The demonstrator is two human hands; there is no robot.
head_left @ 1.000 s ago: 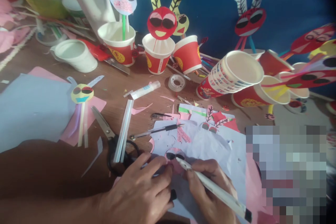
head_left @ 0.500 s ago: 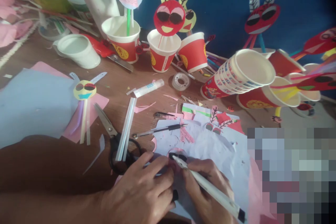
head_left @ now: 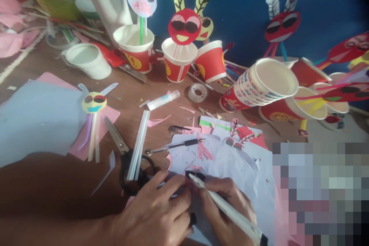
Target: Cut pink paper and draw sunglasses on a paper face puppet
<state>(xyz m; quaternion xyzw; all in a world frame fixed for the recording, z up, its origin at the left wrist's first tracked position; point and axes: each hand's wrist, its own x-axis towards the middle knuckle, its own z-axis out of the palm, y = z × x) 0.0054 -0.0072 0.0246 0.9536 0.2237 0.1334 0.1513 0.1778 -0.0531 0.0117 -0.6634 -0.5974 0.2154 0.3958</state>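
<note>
My right hand is closed round a white marker with a black rear end. Its tip touches a black eye shape on a small pink paper face, partly hidden by my fingers. My left hand, fingers bent and closed, steadies this face from the left. A small black piece, perhaps a cap, shows by its lower fingers. Beneath both hands lies crumpled pale blue paper. Black-handled scissors and striped straws rest left of the hands, a black pen just beyond.
A yellow paper face on sticks lies left, near blue paper. Behind stand paper cups with a red face, a white mug and stacked cups. A tape roll and glue stick lie mid-table.
The view has shifted slightly, so the cups and faces appear a little lower. The marker tip has moved slightly on the black eye; both hands keep nearly the same place.
</note>
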